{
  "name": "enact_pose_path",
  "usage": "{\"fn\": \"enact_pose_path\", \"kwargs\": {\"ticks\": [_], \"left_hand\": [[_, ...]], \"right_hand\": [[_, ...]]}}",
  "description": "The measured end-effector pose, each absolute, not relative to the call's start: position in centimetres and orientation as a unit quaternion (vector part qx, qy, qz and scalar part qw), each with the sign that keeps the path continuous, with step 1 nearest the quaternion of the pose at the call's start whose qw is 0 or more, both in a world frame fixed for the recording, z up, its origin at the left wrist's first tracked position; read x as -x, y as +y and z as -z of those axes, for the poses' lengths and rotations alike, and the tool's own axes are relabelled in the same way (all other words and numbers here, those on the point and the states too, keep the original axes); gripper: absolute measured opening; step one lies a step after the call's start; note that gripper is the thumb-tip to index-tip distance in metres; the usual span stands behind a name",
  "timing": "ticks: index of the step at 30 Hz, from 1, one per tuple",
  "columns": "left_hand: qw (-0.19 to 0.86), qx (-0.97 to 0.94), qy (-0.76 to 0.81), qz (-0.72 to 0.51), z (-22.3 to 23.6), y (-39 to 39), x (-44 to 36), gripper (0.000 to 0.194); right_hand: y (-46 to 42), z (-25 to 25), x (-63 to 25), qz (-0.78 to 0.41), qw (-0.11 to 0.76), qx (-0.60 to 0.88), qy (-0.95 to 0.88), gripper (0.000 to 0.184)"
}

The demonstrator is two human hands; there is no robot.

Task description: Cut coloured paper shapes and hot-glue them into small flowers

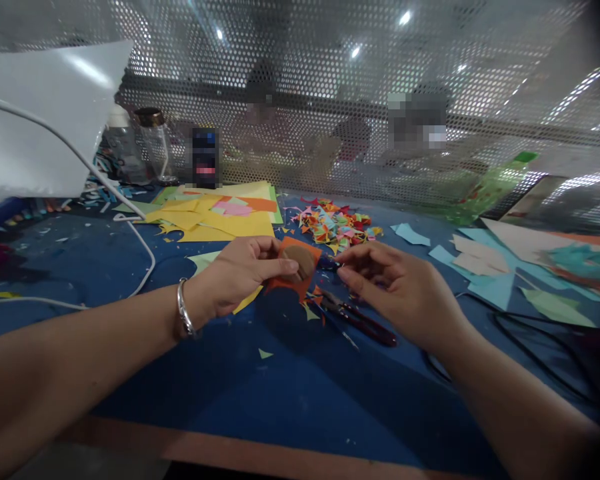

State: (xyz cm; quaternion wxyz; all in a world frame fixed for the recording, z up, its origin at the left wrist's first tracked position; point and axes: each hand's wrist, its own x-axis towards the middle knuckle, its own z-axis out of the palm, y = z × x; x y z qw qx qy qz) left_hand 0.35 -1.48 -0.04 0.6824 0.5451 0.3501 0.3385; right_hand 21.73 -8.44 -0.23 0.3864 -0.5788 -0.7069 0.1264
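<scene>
My left hand (253, 267) is closed, pinching a piece of orange paper (287, 288) together with a round brown disc (304, 261) that lies against it. The thumb presses on the disc's face. Just right of the paper, my right hand (385, 277) has its fingers bent around a small dark blue object (329, 262); its kind does not show clearly. Below the hands, a pair of scissors (367, 325) with dark red handles rests on the blue table (290, 400). Small paper snippets are scattered close by.
Yellow paper sheets (205, 227) lie behind my left hand, and a heap of colourful scraps (337, 223) sits farther back. Light blue paper pieces (495, 287) and black cables (530, 340) are at right. A white cable (150, 267) runs at left. A perforated metal screen (305, 87) stands behind.
</scene>
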Motion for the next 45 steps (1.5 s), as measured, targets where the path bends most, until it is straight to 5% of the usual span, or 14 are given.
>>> {"fn": "enact_pose_path", "kwargs": {"ticks": [7,18,34,45], "left_hand": [[0.678,-0.528,0.344,-0.378,-0.1,-1.0,-0.2,0.007],[0.693,-0.524,0.326,-0.373,0.1,-1.1,-0.3,0.008],[0.754,-0.491,0.278,-0.335,0.3,-2.3,-0.9,0.020],[0.748,-0.497,0.242,-0.367,0.2,-2.4,-0.9,0.022]], "right_hand": [[-8.1,0.3,-23.7,-0.101,0.107,0.590,-0.794,0.011],[-9.2,0.8,-23.4,-0.033,0.048,0.559,-0.827,0.014],[-8.7,-0.5,-21.1,-0.266,0.319,0.557,-0.719,0.024],[-9.1,0.5,-19.0,-0.558,0.458,0.470,-0.507,0.014]]}}
